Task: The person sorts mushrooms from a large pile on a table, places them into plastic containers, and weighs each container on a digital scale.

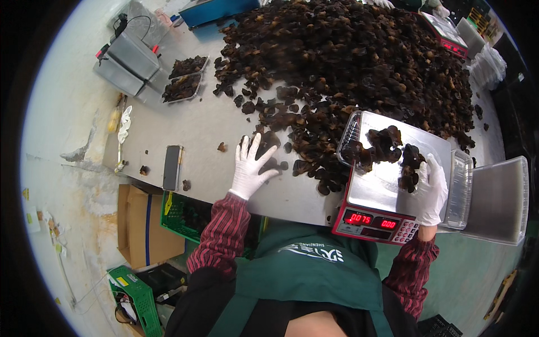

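My left hand (252, 170), in a white glove, is spread flat over the steel table (202, 139). Its fingertips are at a dark wood ear mushroom piece (268, 142). My right hand (431, 191), also gloved, is over the right side of a red digital scale (379, 196) with lit digits. Its fingers are against a clump of wood ear mushrooms (409, 166) on the metal platform; whether they grip it is unclear. More wood ear pieces (385, 141) lie on the platform's far part. A clear plastic tray (350, 135) is at the platform's left edge, partly covered by mushrooms.
A large wood ear heap (345, 63) covers the far table. Two filled trays (183, 86) and stacked plastic containers (130, 59) stand left, near a phone (172, 167). Clear trays (460, 189) and a container stack (497, 200) flank the scale. Another person's gloved hand (441, 11) shows beyond.
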The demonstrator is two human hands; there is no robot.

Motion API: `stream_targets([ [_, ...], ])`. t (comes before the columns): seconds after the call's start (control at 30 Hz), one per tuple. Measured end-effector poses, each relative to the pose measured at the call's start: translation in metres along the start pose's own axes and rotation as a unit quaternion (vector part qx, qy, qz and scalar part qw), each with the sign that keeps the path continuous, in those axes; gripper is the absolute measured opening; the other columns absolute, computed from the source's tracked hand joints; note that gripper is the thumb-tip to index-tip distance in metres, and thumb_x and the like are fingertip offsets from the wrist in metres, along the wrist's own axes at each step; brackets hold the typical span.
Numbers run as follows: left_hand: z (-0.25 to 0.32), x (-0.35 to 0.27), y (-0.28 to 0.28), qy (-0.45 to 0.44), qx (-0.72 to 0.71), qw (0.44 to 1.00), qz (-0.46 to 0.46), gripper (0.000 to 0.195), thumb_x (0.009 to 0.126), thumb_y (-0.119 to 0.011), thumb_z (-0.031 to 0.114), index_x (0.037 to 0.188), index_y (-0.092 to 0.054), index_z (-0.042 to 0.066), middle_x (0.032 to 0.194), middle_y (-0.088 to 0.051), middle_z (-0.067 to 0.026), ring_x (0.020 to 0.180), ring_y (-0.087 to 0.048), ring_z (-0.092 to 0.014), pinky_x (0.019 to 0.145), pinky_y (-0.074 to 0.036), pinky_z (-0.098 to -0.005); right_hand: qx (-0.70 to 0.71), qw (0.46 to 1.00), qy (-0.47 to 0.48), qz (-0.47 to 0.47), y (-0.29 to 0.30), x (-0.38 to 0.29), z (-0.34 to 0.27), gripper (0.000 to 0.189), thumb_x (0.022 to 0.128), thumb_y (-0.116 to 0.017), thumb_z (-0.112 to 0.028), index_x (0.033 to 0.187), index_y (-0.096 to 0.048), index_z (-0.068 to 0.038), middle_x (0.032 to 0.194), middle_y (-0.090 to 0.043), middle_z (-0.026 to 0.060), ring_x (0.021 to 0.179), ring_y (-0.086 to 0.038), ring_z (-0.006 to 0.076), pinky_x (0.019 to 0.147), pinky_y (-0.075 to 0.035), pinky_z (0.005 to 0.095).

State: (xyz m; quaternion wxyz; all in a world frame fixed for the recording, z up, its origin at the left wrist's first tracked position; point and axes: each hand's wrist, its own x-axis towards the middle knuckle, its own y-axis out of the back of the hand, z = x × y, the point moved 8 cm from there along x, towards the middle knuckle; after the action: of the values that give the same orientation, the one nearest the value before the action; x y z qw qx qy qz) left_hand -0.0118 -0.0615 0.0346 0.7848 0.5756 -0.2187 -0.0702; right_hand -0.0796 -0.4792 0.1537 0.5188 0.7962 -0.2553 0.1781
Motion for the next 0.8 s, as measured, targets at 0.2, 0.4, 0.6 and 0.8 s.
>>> stream_targets([
  [0.2, 0.017, -0.022, -0.017, -0.02, 0.023, 0.999, -0.01, 0.05, 0.08, -0.069, 0.041, 0.127, -0.06, 0.026, 0.15, -0.035, -0.0085, 0.139, -0.025, -0.04, 0.11, -0.018, -0.0599, 0.036, 0.998, -0.038, 0.022, 0.016, -0.017, 0.01, 0.024, 0.093, -0.059, -0.007, 0.115, -0.061, 0.003, 0.096, -0.067, 0.0129, 0.083, -0.064, 0.0206, 0.075, -0.05, 0.031],
  [0.4, 0.016, -0.036, -0.005, 0.018, 0.016, 1.0, 0.006, 0.061, 0.073, -0.073, 0.046, 0.13, -0.058, 0.028, 0.155, -0.026, -0.0124, 0.141, -0.018, -0.042, 0.111, -0.014, -0.0621, 0.06, 0.994, -0.083, 0.034, 0.018, -0.029, 0.016, 0.023, 0.095, -0.058, -0.007, 0.115, -0.062, 0.003, 0.093, -0.065, 0.0086, 0.079, -0.06, 0.0128, 0.071, -0.049, 0.0267],
  [0.6, -0.003, 0.029, -0.012, 0.035, 0.002, 0.999, -0.002, 0.073, 0.067, -0.077, 0.05, 0.134, -0.054, 0.033, 0.156, -0.022, -0.0134, 0.14, -0.019, -0.045, 0.111, -0.018, -0.0599, 0.093, 0.99, -0.095, 0.036, 0.014, -0.032, 0.009, 0.023, 0.094, -0.06, -0.007, 0.114, -0.062, 0.004, 0.089, -0.063, 0.0064, 0.074, -0.056, 0.0086, 0.065, -0.047, 0.0237],
  [0.8, 0.017, 0.019, -0.02, -0.081, 0.062, 0.99, 0.1, 0.036, 0.075, -0.067, 0.023, 0.111, -0.066, 0.018, 0.112, -0.06, -0.007, 0.102, -0.054, -0.028, 0.081, -0.044, -0.041, 0.033, 0.992, -0.123, 0.026, 0.027, -0.031, 0.012, 0.02, 0.093, -0.059, -0.009, 0.11, -0.065, 0.002, 0.1, -0.068, 0.0143, 0.091, -0.065, 0.023, 0.082, -0.049, 0.0312],
])
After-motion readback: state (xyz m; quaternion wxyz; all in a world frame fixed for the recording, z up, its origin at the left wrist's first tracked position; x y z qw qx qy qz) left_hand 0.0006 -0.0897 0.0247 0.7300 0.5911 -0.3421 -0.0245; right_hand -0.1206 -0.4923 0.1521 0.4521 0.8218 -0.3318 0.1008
